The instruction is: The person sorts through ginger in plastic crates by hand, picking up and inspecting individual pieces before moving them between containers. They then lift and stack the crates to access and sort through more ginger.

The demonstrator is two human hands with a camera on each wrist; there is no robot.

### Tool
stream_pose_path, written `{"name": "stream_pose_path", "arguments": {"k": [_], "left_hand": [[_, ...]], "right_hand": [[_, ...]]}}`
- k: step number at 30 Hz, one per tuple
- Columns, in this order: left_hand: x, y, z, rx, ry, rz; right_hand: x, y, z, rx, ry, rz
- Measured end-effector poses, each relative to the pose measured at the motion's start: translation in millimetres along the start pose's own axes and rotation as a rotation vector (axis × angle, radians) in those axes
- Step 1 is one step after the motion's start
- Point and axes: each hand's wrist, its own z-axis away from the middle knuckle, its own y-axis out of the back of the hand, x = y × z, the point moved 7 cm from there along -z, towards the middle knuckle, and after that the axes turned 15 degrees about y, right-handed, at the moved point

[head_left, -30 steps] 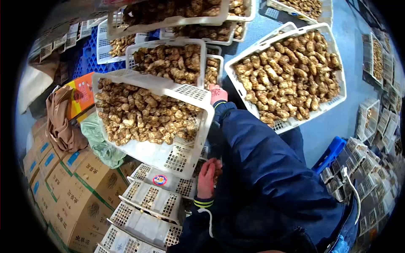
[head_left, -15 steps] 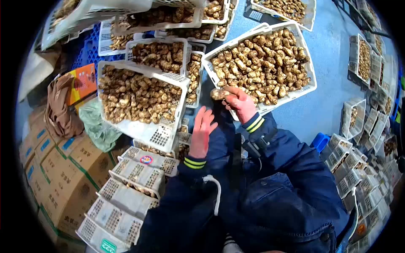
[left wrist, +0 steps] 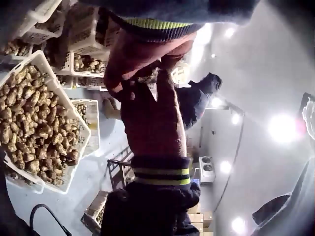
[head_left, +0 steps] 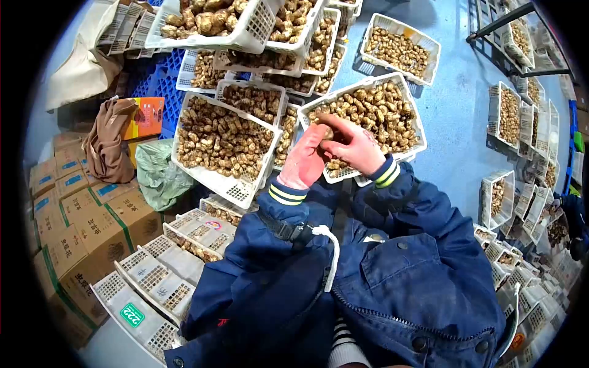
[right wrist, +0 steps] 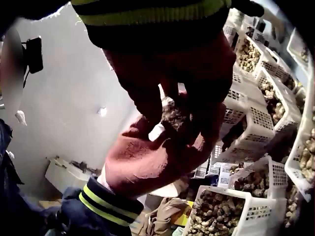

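Crates of knobbly brown roots, my two hands, one root.
Below my blue jacket sleeves [head_left: 408, 214], the white crate [head_left: 418, 116] full of roots lies in front of me, another crate [head_left: 236, 191] to its left; my left hand [head_left: 304, 161] curls round one dirt-covered root [right wrist: 176, 118], my right hand [head_left: 361, 150] pinches it too, over the right-hand crate's near side.

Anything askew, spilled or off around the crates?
No spill or damage visible. Untidy, though: a crumpled green bag and brown cloth lie loose by the stacked cartons, and the crate beside the bag sits askew to its neighbour.
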Motion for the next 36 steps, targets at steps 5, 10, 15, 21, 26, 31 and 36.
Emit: {"name": "stream_pose_path", "arguments": {"k": [5, 10, 15, 21, 26, 31, 36], "left_hand": [[28.7, -64.3, 22.9, -0.108, -0.005, 0.04], [6.9, -55.9, 15.9, -0.182, 0.077, 0.215], [28.7, -62.8, 21.5, -0.073, -0.25, 0.123], [38.8, -63.9, 33.8, -0.269, -0.145, 0.297], [49.7, -81.1, 45.1, -0.242, -0.21, 0.22], [56.9, -84.6, 50.4, -0.312, -0.159, 0.192], [80.1, -97.5, 64.4, -0.533, -0.133, 0.216]], "right_hand": [[-25.6, 8.1, -11.4, 0.255, -0.157, -0.676], [-22.1, 5.7, -9.4, 0.506, -0.227, -0.31], [-84.8, -15.0, -14.7, 0.302, 0.198, 0.74], [-104.4, -5.1, -17.7, 0.197, 0.281, 0.569], [-121.1, -24.3, -22.5, 0.144, 0.419, 0.706], [-103.9, -10.9, -27.8, 0.135, 0.333, 0.371], [-101.4, 29.7, -35.6, 0.099, 0.147, 0.101]]}}
